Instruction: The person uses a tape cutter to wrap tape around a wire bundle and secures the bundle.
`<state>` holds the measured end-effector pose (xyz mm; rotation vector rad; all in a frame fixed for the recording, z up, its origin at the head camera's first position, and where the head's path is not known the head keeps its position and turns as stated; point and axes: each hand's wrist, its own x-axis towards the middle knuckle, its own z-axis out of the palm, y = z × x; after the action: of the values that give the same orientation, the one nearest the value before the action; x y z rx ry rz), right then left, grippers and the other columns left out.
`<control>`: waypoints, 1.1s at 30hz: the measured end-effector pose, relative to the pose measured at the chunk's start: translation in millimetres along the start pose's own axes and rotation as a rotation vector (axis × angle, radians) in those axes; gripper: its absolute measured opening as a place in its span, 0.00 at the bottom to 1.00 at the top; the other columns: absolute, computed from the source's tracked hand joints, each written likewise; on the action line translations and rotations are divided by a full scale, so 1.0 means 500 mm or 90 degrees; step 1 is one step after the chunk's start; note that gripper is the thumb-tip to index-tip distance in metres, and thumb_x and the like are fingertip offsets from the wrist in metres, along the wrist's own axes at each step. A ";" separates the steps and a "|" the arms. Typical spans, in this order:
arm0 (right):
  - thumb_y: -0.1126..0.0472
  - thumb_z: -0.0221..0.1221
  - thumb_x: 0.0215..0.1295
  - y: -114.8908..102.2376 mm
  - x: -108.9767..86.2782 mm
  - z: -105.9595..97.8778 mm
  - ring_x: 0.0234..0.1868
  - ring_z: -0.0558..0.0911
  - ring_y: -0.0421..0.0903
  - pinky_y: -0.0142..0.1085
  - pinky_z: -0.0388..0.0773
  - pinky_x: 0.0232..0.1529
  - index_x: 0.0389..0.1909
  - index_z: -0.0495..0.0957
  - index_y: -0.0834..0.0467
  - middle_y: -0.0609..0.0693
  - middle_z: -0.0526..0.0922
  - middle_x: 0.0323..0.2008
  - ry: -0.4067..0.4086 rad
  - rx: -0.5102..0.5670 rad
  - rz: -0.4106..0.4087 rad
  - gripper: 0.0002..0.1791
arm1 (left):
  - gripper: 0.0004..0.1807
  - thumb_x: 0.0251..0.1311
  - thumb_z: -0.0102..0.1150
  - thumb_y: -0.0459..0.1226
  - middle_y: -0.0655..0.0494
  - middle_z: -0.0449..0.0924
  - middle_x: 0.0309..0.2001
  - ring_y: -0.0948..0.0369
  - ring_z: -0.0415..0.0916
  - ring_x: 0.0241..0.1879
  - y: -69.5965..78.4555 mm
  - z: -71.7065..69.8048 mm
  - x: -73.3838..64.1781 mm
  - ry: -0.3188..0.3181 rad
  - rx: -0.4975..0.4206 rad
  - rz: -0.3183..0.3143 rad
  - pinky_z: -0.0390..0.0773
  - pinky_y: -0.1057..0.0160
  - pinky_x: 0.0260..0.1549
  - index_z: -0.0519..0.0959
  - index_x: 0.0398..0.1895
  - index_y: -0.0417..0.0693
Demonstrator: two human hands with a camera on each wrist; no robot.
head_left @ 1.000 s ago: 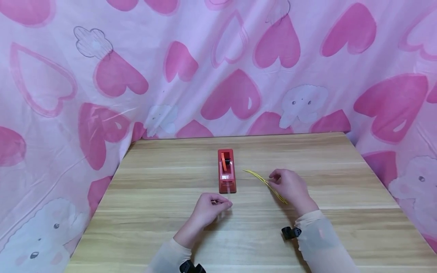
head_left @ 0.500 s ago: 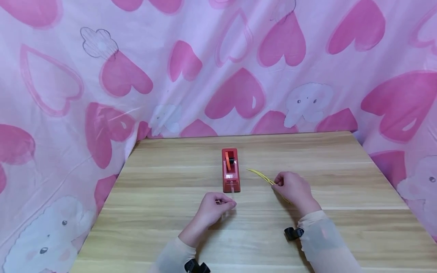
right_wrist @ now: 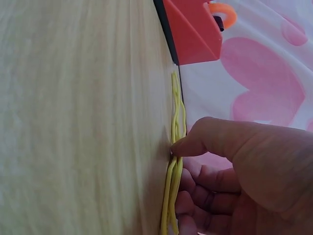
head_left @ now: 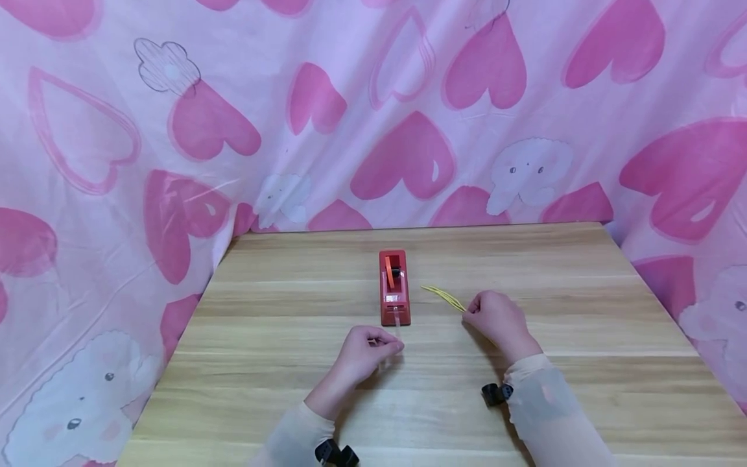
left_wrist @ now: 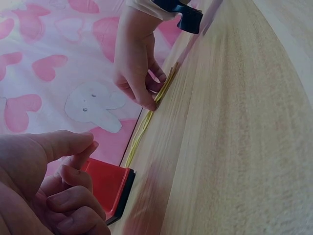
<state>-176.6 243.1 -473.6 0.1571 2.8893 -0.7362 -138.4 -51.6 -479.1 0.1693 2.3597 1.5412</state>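
A red tape dispenser (head_left: 386, 316) with an orange roll core (head_left: 389, 272) stands mid-table. From its front, a clear strip of tape (head_left: 397, 318) runs toward me to my left hand (head_left: 362, 353), whose thumb and forefinger pinch its end. To the right of the dispenser lies a bundle of thin yellow cords (head_left: 441, 296). My right hand (head_left: 498, 324) pinches that bundle partway along between thumb and fingers, close over the tabletop. In the right wrist view, the yellow cords (right_wrist: 175, 115) extend both ways past the thumb. The head view hides their near end behind the hand.
Everything rests on a wood-grain table (head_left: 280, 285). A pink curtain with hearts (head_left: 403, 155) hangs behind and at both sides. Each wrist carries a small black camera, such as the right wrist camera (head_left: 496, 394).
My right thumb and fingers have come together on the yellow cords, where they hovered at them before. The left hand keeps its pinch on the tape. The head view has shifted slightly.
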 end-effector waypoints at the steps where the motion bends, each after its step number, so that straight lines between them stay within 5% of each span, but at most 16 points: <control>1: 0.54 0.68 0.59 0.000 0.001 0.000 0.32 0.80 0.46 0.41 0.74 0.33 0.33 0.85 0.54 0.48 0.87 0.33 0.001 -0.002 -0.003 0.07 | 0.06 0.61 0.73 0.41 0.58 0.85 0.32 0.60 0.73 0.32 0.000 0.000 0.000 0.001 0.000 0.002 0.73 0.64 0.30 0.90 0.34 0.48; 11: 0.55 0.66 0.61 0.013 0.002 0.010 0.27 0.76 0.44 0.37 0.71 0.27 0.32 0.83 0.54 0.46 0.82 0.28 0.021 -0.022 -0.061 0.06 | 0.07 0.61 0.73 0.41 0.58 0.84 0.31 0.61 0.72 0.31 -0.001 -0.001 0.000 -0.001 -0.002 0.005 0.73 0.65 0.29 0.90 0.34 0.47; 33: 0.59 0.63 0.62 0.028 -0.003 0.014 0.29 0.77 0.44 0.42 0.75 0.33 0.34 0.83 0.56 0.46 0.82 0.28 0.037 -0.029 -0.120 0.05 | 0.07 0.61 0.73 0.42 0.57 0.84 0.32 0.61 0.73 0.32 0.001 0.003 -0.006 0.008 -0.004 -0.005 0.73 0.64 0.30 0.90 0.35 0.48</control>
<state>-172.2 251.8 -486.0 -0.1029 3.0031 -0.7044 -135.2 -50.7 -478.5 0.1481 2.3620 1.5506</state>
